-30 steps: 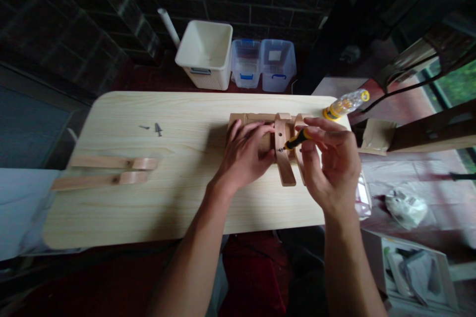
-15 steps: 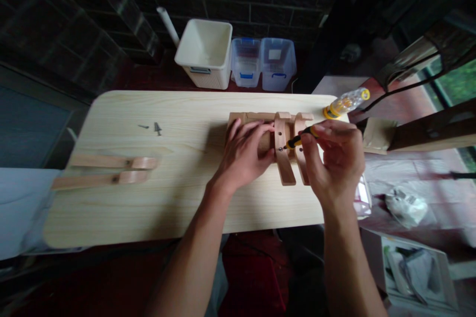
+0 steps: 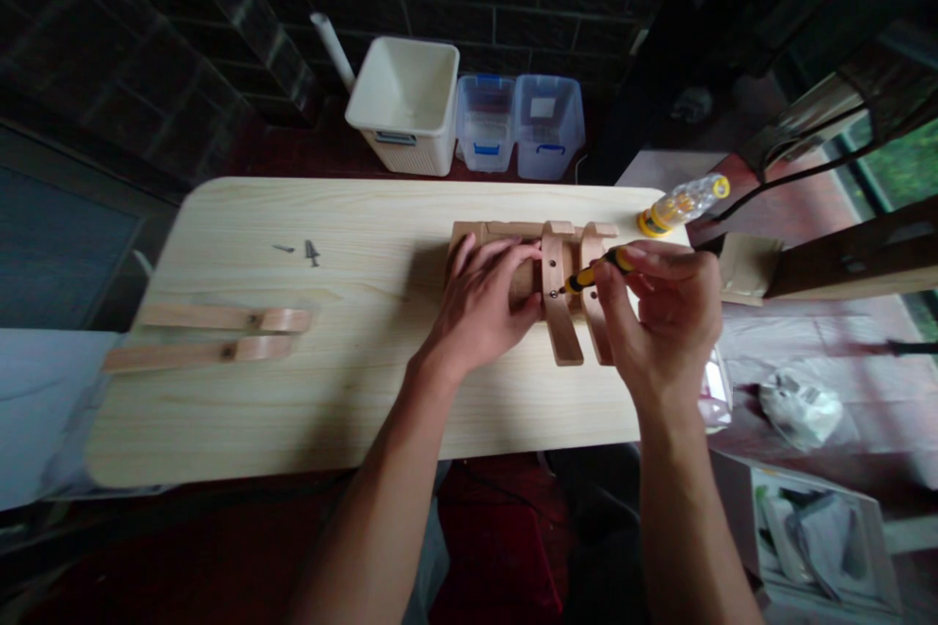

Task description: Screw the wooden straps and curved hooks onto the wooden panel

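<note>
My right hand (image 3: pixel 660 312) is closed round a yellow-and-black screwdriver (image 3: pixel 582 277). The screwdriver slants down to the left, its tip at a screw (image 3: pixel 554 294) in a curved wooden strip (image 3: pixel 561 327). A second curved strip (image 3: pixel 595 312) lies beside it to the right, partly behind my right hand. Both strips rest across a brown wooden box (image 3: pixel 524 279). My left hand (image 3: pixel 484 303) grips the box from its left side, fingers spread over the top and thumb close to the first strip. The hand hides much of the box's left part.
Two wooden strips with hooked ends (image 3: pixel 268 320) and several loose screws (image 3: pixel 312 254) lie on the table (image 3: pixel 352 391) at left. A clear bottle with yellow ends (image 3: pixel 685 203) is at the back right corner. A white bin (image 3: pixel 403 88) and clear boxes (image 3: pixel 549 127) stand behind.
My right hand has shifted very slightly to the right and turned a little on the screwdriver. My left hand, the box and the strips stay in place.
</note>
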A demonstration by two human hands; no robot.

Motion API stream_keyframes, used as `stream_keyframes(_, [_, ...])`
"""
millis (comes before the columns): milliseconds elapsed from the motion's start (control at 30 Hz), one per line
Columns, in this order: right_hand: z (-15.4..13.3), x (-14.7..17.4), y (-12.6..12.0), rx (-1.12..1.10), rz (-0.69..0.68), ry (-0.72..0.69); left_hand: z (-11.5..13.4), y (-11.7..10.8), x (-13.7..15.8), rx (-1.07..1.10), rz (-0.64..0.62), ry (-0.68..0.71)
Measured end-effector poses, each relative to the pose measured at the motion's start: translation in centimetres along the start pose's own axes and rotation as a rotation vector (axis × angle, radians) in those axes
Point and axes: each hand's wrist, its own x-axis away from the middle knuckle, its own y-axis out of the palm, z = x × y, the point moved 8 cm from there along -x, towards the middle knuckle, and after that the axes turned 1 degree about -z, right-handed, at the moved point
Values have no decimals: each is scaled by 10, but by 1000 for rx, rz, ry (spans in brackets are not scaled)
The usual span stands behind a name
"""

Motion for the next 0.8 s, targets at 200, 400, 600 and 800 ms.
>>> stream_keyframes(200, [-6,1,3,-42,-83,4,-1,1,0,-4,2,-3])
stream_keyframes(400, [-2,3,7,1,-112,25,-2,1,-1,3,-15,-24])
stream_keyframes(600, [0,0,0,35,9,-13,0,0,0,-2,-4,-10])
stream_keyframes(800, [-7,3,8,-46,-132,36,-2,2,0,-5,-4,-21])
